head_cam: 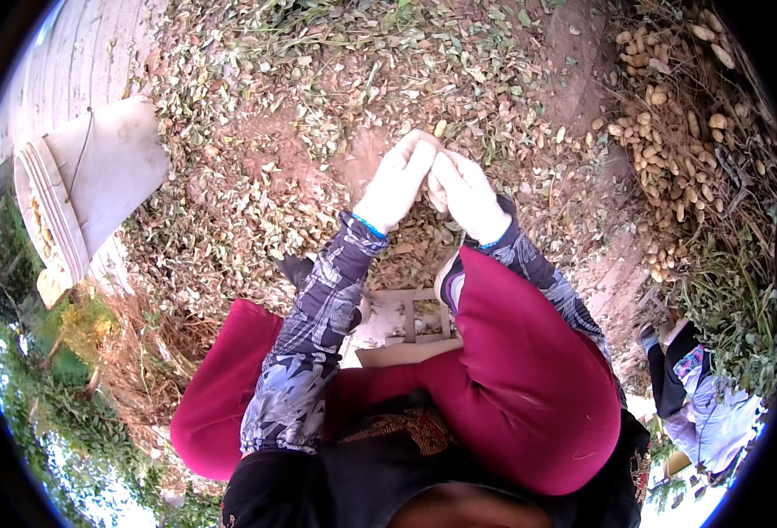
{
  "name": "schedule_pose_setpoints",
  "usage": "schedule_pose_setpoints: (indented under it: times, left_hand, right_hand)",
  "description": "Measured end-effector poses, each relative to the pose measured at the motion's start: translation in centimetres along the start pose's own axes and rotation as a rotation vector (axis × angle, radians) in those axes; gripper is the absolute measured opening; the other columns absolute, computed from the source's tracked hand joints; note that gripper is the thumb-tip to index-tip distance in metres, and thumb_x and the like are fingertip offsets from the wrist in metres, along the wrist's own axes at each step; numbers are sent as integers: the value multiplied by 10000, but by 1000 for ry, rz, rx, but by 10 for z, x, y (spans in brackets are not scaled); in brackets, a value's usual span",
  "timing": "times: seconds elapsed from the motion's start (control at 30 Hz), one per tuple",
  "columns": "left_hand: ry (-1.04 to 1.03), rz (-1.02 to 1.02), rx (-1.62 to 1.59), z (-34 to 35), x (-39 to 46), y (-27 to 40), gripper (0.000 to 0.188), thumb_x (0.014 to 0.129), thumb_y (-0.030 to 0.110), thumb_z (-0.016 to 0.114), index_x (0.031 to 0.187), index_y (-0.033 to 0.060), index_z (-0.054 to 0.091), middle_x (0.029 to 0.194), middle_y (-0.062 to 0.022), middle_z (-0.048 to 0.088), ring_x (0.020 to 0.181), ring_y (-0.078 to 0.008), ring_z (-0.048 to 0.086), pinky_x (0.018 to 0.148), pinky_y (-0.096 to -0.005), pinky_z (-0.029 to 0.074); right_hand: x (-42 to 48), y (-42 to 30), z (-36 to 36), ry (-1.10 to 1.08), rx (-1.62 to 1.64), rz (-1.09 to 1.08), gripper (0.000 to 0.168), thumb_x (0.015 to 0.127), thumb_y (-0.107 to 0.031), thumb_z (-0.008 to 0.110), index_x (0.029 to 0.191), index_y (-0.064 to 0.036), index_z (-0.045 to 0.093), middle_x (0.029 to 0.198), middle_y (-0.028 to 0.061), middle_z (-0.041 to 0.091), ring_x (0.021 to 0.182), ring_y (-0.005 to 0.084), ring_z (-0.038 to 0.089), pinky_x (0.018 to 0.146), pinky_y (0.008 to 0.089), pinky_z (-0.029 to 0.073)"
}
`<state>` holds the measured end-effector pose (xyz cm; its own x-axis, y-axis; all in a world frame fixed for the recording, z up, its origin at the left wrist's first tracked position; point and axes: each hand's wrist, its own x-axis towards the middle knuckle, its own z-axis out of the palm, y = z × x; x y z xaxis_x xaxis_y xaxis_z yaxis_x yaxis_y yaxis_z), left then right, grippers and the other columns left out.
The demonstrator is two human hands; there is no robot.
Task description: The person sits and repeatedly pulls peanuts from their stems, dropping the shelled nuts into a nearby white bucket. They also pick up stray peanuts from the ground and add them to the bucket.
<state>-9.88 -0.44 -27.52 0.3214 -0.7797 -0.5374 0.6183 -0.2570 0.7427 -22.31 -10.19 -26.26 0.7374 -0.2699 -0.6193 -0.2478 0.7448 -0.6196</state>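
My left hand [398, 181] and my right hand [467, 191], both in white knit gloves with blue cuffs, meet at the fingertips above leaf-strewn ground in front of my knees. Their fingers are bent inward and touch; whether something small is between them cannot be told. A peanut pod [440, 128] lies on the ground just beyond the fingertips. To the right rises a heap of pulled peanut plants, with many pods [672, 158] on their roots. At the left, a white plastic bucket [114, 148] with a wire handle lies tilted, peanuts [42, 228] showing at its mouth.
Dry leaves [230, 204] cover the ground around me. Below my hands are my shoe [451, 280] and a light slatted frame [411, 317]. Green plant stems [731, 310] lie at the right; another person [705, 402] sits beyond them. Pale corrugated sheeting [85, 59] stands at the upper left.
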Motion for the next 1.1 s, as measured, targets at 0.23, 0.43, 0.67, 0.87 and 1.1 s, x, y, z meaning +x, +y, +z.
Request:
schedule_pose_setpoints:
  times: [0.23, 0.43, 0.67, 0.87, 1.1]
  left_hand:
    - [448, -122, -3, 5, 22, -7, 364, 1140, 370, 617, 1034, 27, 674, 864, 37, 620, 806, -66, 535, 704, -278, 470]
    - [248, 191, 1133, 3, 57, -4, 377, 1019, 400, 745, 1121, 53, 638, 953, -187, 771, 848, -406, 759, 733, -513, 585]
    - [-27, 79, 1289, -10, 53, -17, 367, 1043, 369, 703, 1145, 31, 605, 924, -189, 777, 835, -413, 766, 733, -501, 605]
    - [-87, -326, -163, -70, 11, 26, 210, 1052, 255, 618, 1138, 65, 649, 920, -82, 740, 639, -152, 703, 474, -230, 523]
    - [-81, -183, -209, -44, 22, 29, 244, 1090, 321, 662, 1129, 82, 696, 777, 47, 585, 553, -64, 474, 457, -226, 335]
  right_hand:
    - [-13, -18, 7, -145, -262, -3, 312, 1167, -286, 542, 964, -79, 661, 783, -60, 590, 693, 55, 537, 624, 258, 433]
    - [-26, -56, 2, -533, -1220, 180, 646, 970, -694, 631, 1330, -174, 761, 1162, 152, 803, 1103, 370, 758, 991, 481, 577]
    - [-24, -56, -86, 518, -936, -40, 270, 1023, -349, 744, 1084, -86, 765, 989, 140, 788, 915, 284, 764, 841, 401, 584]
    - [-9, -44, -165, 786, -1297, -115, 255, 987, -292, 773, 1131, -84, 738, 1078, 152, 791, 1009, 350, 758, 886, 442, 586]
    - [-11, -26, -154, 811, -1233, -140, 316, 945, -244, 804, 1204, -100, 695, 1023, 140, 748, 967, 340, 736, 878, 436, 581]
